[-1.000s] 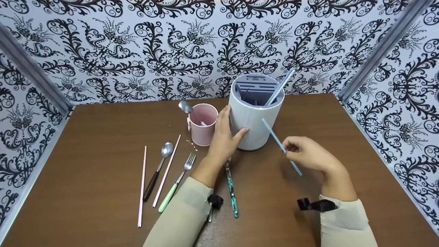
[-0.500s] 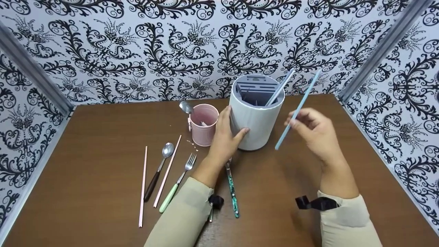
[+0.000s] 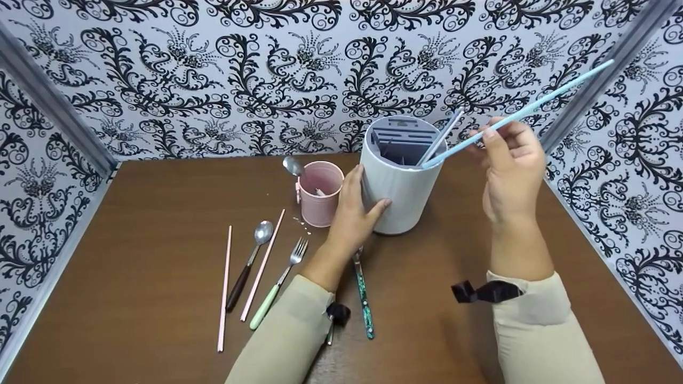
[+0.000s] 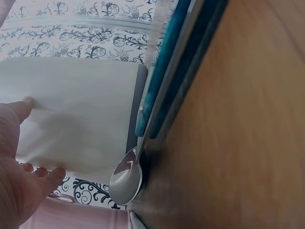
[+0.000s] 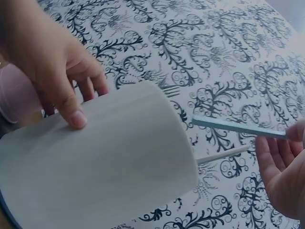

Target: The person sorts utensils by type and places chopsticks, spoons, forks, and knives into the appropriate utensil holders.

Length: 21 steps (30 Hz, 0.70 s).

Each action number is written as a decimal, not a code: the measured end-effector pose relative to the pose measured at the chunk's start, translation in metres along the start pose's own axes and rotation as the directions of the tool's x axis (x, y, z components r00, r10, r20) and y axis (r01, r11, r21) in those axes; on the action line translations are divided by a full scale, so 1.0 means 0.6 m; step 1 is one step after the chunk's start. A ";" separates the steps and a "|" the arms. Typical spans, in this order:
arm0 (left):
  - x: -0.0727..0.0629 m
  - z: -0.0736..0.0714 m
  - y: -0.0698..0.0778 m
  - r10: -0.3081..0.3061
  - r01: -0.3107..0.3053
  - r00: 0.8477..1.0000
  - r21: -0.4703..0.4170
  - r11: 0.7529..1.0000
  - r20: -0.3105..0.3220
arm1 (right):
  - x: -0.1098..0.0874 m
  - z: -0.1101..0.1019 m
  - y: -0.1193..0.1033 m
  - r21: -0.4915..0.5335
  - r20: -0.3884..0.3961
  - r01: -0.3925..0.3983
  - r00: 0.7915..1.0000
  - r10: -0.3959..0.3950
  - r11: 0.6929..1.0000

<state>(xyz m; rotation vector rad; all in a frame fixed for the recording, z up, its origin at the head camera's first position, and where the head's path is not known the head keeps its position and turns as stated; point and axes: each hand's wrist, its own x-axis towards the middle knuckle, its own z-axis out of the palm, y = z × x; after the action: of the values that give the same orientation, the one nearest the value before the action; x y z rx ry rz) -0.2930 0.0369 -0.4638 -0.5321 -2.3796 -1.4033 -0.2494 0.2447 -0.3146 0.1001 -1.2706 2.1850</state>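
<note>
My left hand (image 3: pixel 355 218) holds the white utensil holder (image 3: pixel 403 200) from its left side, thumb on the front. The holder stands upright and has a grey slotted insert (image 3: pixel 403 136). A pale stick (image 3: pixel 445 133) leans out at its right rim. My right hand (image 3: pixel 515 170) pinches a light blue chopstick (image 3: pixel 555 98) between thumb and fingers, raised at the holder's right. It slants, its lower end by the right rim; in the right wrist view that end of the chopstick (image 5: pixel 228 126) appears apart from the holder. Fork tines (image 5: pixel 170 90) show past the rim there.
A pink cup (image 3: pixel 320 200) with a spoon (image 3: pixel 292 165) stands left of the holder. Pink chopsticks (image 3: pixel 224 293), a dark-handled spoon (image 3: pixel 245 272) and a green-handled fork (image 3: pixel 275 290) lie at left. A teal-handled utensil (image 3: pixel 364 298) lies beside my left forearm. Patterned walls enclose the table.
My right hand has risen from low over the table to rim height, turning the blue chopstick so its lower end points left toward the holder. My left hand stays on the holder.
</note>
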 end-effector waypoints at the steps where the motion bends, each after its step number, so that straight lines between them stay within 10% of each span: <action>1: 0.000 0.000 0.001 -0.004 0.004 1.000 0.001 1.000 0.002 | 0.002 0.003 0.004 -0.003 -0.015 0.004 1.000 -0.004 1.000; 13: -0.001 -0.003 0.003 -0.029 0.029 0.999 -0.004 1.000 0.017 | 0.014 0.010 0.074 -0.271 0.025 0.091 0.996 -0.087 0.958; 21: -0.001 -0.002 0.002 -0.032 0.032 0.999 0.002 0.999 0.016 | 0.017 0.006 0.096 -0.510 0.041 0.079 0.997 -0.068 0.857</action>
<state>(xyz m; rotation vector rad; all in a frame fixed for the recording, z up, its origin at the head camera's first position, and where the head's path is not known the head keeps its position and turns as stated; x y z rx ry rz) -0.2917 0.0361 -0.4627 -0.5082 -2.4124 -1.4153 -0.2891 0.2257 -0.3531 -0.0427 -1.7855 1.7154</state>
